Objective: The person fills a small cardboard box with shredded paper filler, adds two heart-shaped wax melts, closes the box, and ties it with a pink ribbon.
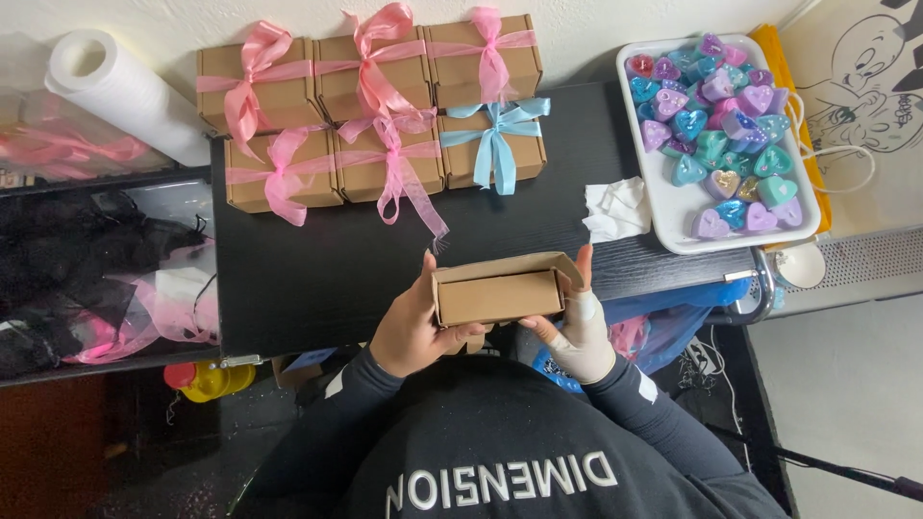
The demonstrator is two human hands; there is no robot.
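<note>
Both hands grip one small open kraft box (498,293), held just above the near edge of the black table (317,269). Left hand (411,327) curled round its left end, thumb up the side. Right hand (585,332), wrapped in a white bandage, pinches the right end. Six ribbon-tied boxes (375,115) sit at the back, five pink bows, one blue. White tray of heart candles (673,207) far right, crumpled tissue (616,209) beside it.

A box (498,290) sits near, between the left hand (411,327) and right hand (581,327). Far on the table (317,279) — six tied boxes (370,115); far right — a tray (663,207) of candles (716,130), a tissue (617,208) left of it.
</note>
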